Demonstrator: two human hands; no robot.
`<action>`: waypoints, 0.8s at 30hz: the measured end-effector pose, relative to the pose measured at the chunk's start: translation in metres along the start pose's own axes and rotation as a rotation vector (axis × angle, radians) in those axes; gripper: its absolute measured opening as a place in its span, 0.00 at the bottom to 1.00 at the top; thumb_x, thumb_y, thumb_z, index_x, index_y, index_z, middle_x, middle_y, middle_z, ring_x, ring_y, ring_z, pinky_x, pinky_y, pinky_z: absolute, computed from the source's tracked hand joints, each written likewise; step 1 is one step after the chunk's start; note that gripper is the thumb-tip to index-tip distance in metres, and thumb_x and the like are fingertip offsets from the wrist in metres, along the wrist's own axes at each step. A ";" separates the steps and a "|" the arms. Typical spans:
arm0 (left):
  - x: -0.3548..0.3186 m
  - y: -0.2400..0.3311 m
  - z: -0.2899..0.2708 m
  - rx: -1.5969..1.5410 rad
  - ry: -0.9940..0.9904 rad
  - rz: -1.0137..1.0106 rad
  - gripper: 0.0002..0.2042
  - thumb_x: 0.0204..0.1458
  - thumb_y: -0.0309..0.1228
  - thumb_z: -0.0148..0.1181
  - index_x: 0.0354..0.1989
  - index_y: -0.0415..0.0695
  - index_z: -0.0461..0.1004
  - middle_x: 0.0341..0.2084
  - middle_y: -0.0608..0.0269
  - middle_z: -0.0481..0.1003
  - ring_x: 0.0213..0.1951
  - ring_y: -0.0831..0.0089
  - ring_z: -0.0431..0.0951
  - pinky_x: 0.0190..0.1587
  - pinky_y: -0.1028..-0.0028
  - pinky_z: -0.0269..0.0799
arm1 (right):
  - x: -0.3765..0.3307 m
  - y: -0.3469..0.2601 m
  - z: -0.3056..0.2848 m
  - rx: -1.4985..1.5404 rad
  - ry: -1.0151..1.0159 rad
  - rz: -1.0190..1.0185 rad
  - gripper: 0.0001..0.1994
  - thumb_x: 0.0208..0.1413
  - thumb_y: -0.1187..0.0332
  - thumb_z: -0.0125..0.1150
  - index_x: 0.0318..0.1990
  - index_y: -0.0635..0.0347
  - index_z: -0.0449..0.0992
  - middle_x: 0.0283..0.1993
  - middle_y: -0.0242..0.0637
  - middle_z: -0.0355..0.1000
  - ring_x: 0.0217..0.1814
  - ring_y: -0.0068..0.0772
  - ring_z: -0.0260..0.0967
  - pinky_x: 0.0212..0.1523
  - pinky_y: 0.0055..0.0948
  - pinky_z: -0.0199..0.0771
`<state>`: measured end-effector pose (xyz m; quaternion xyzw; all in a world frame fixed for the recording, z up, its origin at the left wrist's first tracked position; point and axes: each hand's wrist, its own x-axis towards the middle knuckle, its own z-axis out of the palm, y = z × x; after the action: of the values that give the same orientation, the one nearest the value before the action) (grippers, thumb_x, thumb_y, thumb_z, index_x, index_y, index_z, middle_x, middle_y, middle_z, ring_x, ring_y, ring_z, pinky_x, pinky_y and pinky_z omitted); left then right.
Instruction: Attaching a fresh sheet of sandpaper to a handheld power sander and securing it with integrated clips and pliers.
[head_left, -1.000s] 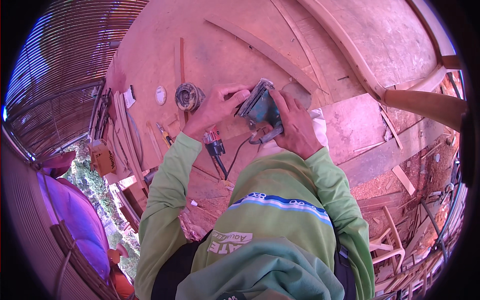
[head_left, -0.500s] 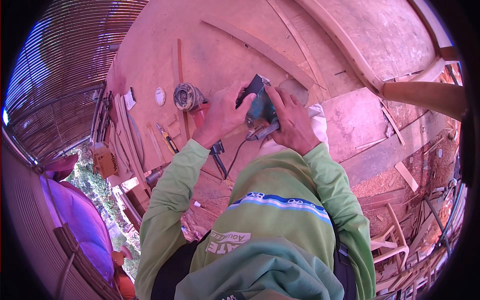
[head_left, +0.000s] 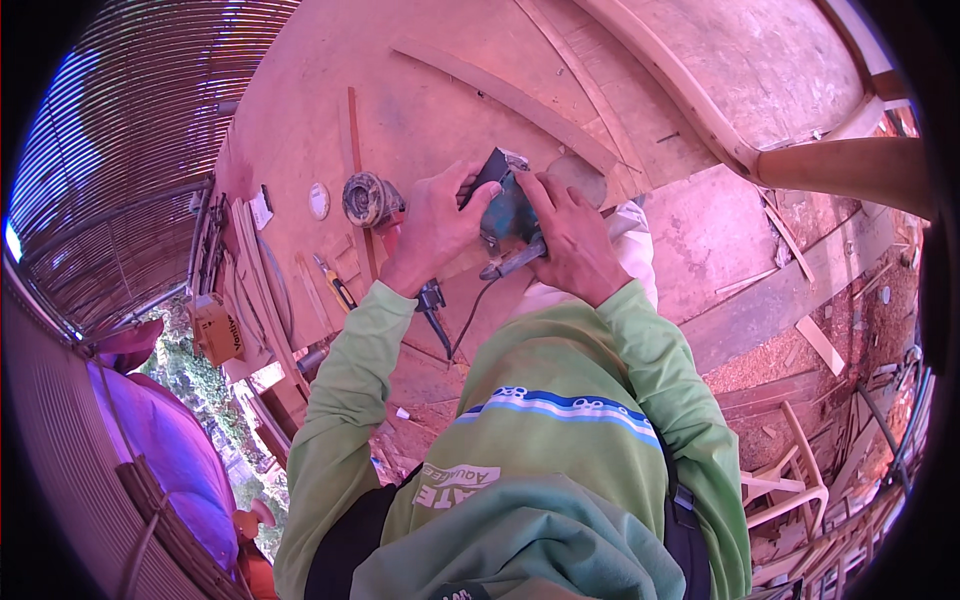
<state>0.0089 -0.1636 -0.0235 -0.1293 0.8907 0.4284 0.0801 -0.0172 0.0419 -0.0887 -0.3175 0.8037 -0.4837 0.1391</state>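
Observation:
A teal power sander with a dark cord rests against my lap at the table's near edge. A dark sheet, which looks like sandpaper, lies along its upper left side. My left hand is closed on that sheet, thumb on the near face and fingers curled behind. My right hand holds the sander from the right, its index finger stretched to the top edge near the sheet's end. The undersides of both grips are hidden.
An angle grinder with a red body lies left of my left hand, near a yellow utility knife. Wood strips lie across the wooden tabletop. A curved chair frame reaches in from the right. A cardboard box stands at left.
Both hands and the sander have shifted slightly left in the view. The scene has moved a little with my head. Both grips stay much the same.

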 end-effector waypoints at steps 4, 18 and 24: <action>0.001 0.002 0.003 0.025 0.044 -0.059 0.14 0.62 0.29 0.67 0.51 0.32 0.79 0.41 0.43 0.85 0.44 0.61 0.88 0.47 0.67 0.84 | -0.001 0.001 0.001 0.000 0.001 0.003 0.44 0.47 0.66 0.75 0.72 0.55 0.59 0.65 0.54 0.66 0.54 0.64 0.72 0.56 0.54 0.77; 0.003 0.005 0.001 -0.040 0.009 -0.061 0.12 0.62 0.29 0.67 0.47 0.32 0.80 0.37 0.48 0.86 0.40 0.68 0.88 0.46 0.69 0.84 | -0.001 0.000 0.001 -0.010 -0.012 0.023 0.45 0.46 0.66 0.76 0.73 0.54 0.59 0.65 0.54 0.66 0.54 0.63 0.72 0.54 0.53 0.78; 0.004 0.001 0.003 -0.006 0.092 -0.065 0.10 0.61 0.29 0.68 0.44 0.33 0.81 0.33 0.52 0.86 0.38 0.68 0.88 0.42 0.70 0.83 | -0.001 0.001 0.002 -0.004 -0.010 0.014 0.46 0.45 0.67 0.76 0.73 0.54 0.59 0.65 0.54 0.66 0.54 0.63 0.72 0.55 0.54 0.78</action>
<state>0.0051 -0.1607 -0.0254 -0.1779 0.8875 0.4218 0.0528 -0.0158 0.0409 -0.0904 -0.3148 0.8060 -0.4796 0.1460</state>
